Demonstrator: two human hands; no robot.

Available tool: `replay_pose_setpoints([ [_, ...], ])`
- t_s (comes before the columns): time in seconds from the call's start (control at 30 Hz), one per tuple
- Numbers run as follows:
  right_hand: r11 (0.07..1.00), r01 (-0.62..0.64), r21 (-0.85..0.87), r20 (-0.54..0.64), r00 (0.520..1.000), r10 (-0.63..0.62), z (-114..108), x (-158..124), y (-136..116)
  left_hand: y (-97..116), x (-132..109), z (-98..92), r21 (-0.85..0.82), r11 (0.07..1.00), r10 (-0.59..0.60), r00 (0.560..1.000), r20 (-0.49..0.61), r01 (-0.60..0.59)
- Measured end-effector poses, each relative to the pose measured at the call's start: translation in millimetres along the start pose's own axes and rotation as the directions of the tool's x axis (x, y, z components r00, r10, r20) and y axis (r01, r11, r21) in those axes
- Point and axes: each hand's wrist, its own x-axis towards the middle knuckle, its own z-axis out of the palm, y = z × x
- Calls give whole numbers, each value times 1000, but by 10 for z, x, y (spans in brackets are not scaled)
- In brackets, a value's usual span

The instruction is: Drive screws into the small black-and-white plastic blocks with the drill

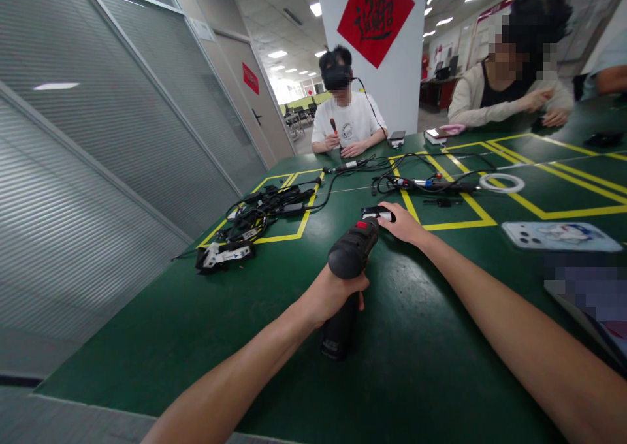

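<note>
My left hand is wrapped round the grip of a black cordless drill with a red switch on top. The drill's front end points away from me, toward a small black-and-white part on the green table. My right hand has its fingers closed on that part, whose exact kind I cannot make out. The drill's nose hides part of it, so I cannot tell whether the tip touches it.
A heap of black cables and adapters lies at the left. More cables and a rod-like tool lie beyond my right hand, near a white ring. A phone rests at the right. A person holding a screwdriver sits opposite.
</note>
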Motion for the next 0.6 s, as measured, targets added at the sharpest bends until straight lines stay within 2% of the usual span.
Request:
replay_pose_setpoints([
  [0.6,1000,-2,3,1,1000,2,-10,-2,-19,-4,-7,4,-1,1000,1,1000,-6,-1],
])
